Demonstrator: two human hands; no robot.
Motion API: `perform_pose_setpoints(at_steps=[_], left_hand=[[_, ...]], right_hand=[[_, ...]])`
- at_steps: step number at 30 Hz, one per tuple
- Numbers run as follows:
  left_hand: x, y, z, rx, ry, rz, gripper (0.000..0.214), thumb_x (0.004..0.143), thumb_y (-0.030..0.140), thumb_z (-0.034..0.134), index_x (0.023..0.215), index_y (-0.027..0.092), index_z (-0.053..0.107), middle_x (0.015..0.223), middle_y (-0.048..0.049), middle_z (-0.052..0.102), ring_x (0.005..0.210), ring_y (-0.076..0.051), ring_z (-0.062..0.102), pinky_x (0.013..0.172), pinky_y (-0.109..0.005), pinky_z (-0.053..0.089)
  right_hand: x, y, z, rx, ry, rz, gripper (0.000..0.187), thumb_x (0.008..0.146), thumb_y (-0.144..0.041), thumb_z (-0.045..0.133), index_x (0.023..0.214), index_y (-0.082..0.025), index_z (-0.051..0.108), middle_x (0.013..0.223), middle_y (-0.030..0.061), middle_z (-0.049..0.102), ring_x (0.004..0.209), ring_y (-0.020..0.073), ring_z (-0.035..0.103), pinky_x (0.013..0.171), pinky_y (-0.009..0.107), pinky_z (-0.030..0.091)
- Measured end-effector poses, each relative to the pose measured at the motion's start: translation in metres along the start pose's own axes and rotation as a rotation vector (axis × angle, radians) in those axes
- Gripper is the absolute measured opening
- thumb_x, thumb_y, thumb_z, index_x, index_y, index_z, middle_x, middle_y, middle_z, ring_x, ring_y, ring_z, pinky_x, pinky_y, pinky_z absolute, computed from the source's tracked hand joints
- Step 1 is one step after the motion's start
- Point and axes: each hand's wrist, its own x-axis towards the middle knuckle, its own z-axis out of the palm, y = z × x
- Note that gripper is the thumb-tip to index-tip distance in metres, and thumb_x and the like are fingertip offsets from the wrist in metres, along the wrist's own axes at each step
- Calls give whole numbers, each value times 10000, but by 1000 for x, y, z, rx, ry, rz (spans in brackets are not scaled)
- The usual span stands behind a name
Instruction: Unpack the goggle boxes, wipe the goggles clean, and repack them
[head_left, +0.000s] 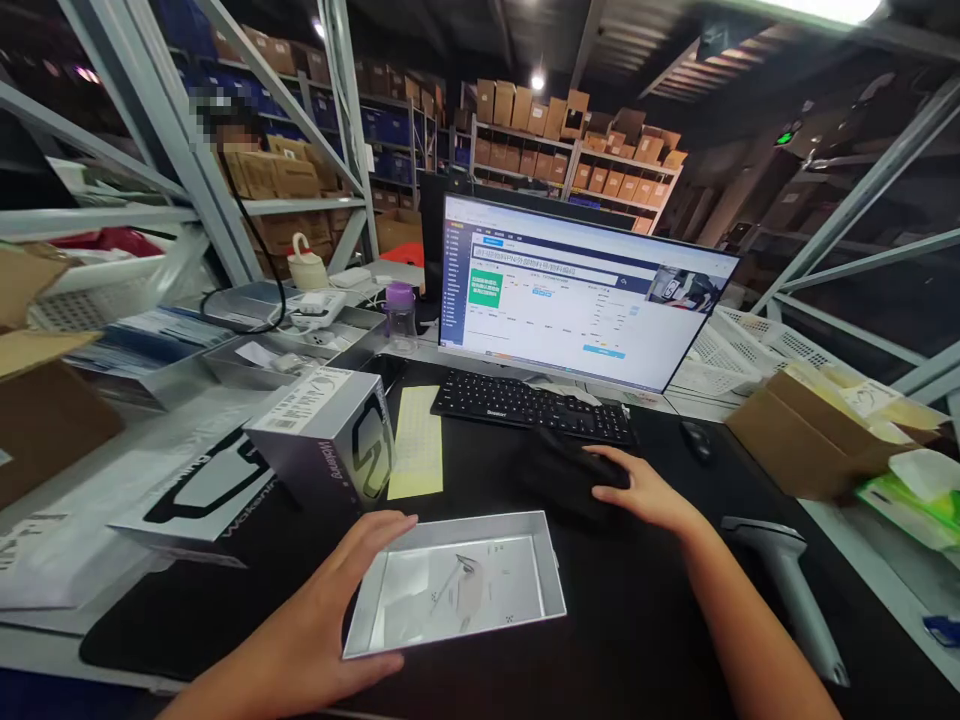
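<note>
My left hand point(341, 600) grips the left end of a shallow white box part point(553, 575), thumb at the near side and fingers at the far side. Inside it lies a flat sheet with a printed drawing. My right hand point(637, 487) is closed on the right edge of a black object point(562, 475), which is dark and blurred against the black mat, so its kind does not show. Just left of the yellow sheet point(416, 440) stands a grey printed box point(315, 450) with a label on top.
A keyboard point(525, 405) and a lit monitor point(570, 300) stand behind my hands. To the right are a mouse point(696, 440), a barcode scanner point(795, 590) and an open carton point(810, 430). Another printed box point(202, 500) lies left, near a purple-lidded bottle point(400, 315).
</note>
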Motion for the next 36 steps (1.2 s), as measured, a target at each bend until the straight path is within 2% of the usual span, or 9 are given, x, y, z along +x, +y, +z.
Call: perform_pose_setpoints(at_steps=[6, 12, 16, 19, 24, 27, 29, 34, 36], left_hand=[[60, 13, 14, -16, 150, 102, 893, 722, 256, 762, 1480, 288, 290, 1477, -129, 390, 1396, -329, 407, 1184, -542, 337], [157, 16, 20, -102, 172, 152, 926, 676, 284, 786, 1472, 225, 316, 1446, -152, 433, 1366, -320, 445, 1167, -539, 354], [188, 12, 24, -81, 254, 135, 959, 666, 289, 788, 1483, 171, 299, 1500, -212, 408, 1415, -386, 391, 1186, -638, 247], [184, 23, 30, -54, 352, 117, 948, 713, 375, 781, 1498, 166, 290, 1573, -227, 321, 1502, -422, 205, 1203, -685, 63], [154, 58, 56, -536, 277, 163, 1033, 730, 649, 726, 1524, 176, 267, 1540, -223, 397, 1425, -411, 388, 1171, -596, 324], [140, 64, 67, -722, 277, 119, 964, 795, 654, 658, 1526, 176, 248, 1535, -204, 411, 1421, -381, 406, 1179, -560, 335], [135, 62, 65, -700, 297, 145, 939, 826, 608, 645, 1536, 186, 198, 1554, -196, 383, 1442, -361, 379, 1193, -545, 320], [125, 60, 47, -418, 203, 331, 922, 796, 496, 698, 1535, 255, 201, 1554, -158, 381, 1417, -364, 410, 1164, -558, 364], [121, 64, 41, -246, 182, 393, 972, 749, 427, 740, 1536, 294, 186, 1528, -137, 412, 1388, -359, 444, 1140, -560, 397]], right_hand=[[-13, 26, -17, 854, 446, 62, 688, 668, -584, 814, 1243, -239, 658, 1237, 115, 709, 1191, 354, 631, 1066, 535, 453], [-19, 18, -12, 1128, 429, 45, 586, 563, -582, 861, 1001, -219, 722, 980, 114, 784, 1049, 375, 704, 994, 572, 501], [-17, 3, -5, 1122, 425, 10, 582, 551, -500, 904, 1011, -204, 701, 1010, 120, 777, 1047, 371, 707, 998, 557, 508], [-16, -17, 18, 1086, 392, 9, 717, 587, -498, 899, 1190, -214, 637, 1188, 131, 728, 1161, 361, 657, 1056, 545, 472], [-26, -55, 97, 700, 351, -19, 824, 780, -611, 735, 1450, -232, 442, 1499, 145, 498, 1394, 339, 456, 1173, 534, 346], [-33, -65, 116, 420, 194, -150, 776, 882, -612, 621, 1510, -227, 380, 1561, 147, 408, 1451, 322, 368, 1203, 529, 289], [-33, -68, 102, 296, 163, -240, 656, 942, -606, 531, 1483, -248, 432, 1537, 131, 435, 1431, 302, 392, 1193, 506, 311], [-31, -92, 31, 252, 413, -336, 523, 1017, -573, 382, 1451, -289, 450, 1408, 111, 530, 1106, 218, 616, 958, 387, 524], [-31, -111, 12, 141, 316, -409, 453, 1027, -466, 458, 1449, -302, 466, 1400, 93, 547, 1104, 195, 614, 964, 358, 520]])
